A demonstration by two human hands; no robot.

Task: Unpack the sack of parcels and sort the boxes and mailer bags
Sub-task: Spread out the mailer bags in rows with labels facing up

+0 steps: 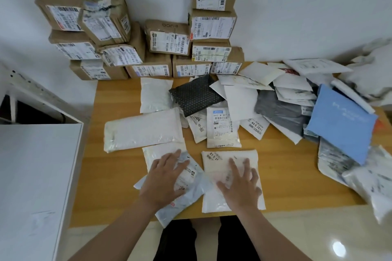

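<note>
Left hand (163,178) flat, fingers spread, on a grey mailer bag (191,188); right hand (239,184) spread on a white mailer bag (214,161) (near table (89,176) edge). Boxes (135,38) stacked against wall.

Table (101,176): wooden top with a warm orange-brown grain; its near edge runs across the lower part of the view.
Wall (297,6): plain white, rising behind the table's far edge.
White panel (38,176): smooth flat board just beside the table's left edge, covering that edge in view.
White frame (31,91): left of the table's far-left corner, with two small dark holes in its rail.
Dark opening (31,112): under that frame, left of the table.
Floor (318,235): pale glossy tiles in front of the table's near edge.
Glare spot (339,249): bright reflection on the floor, before the table's near-right corner.
</note>
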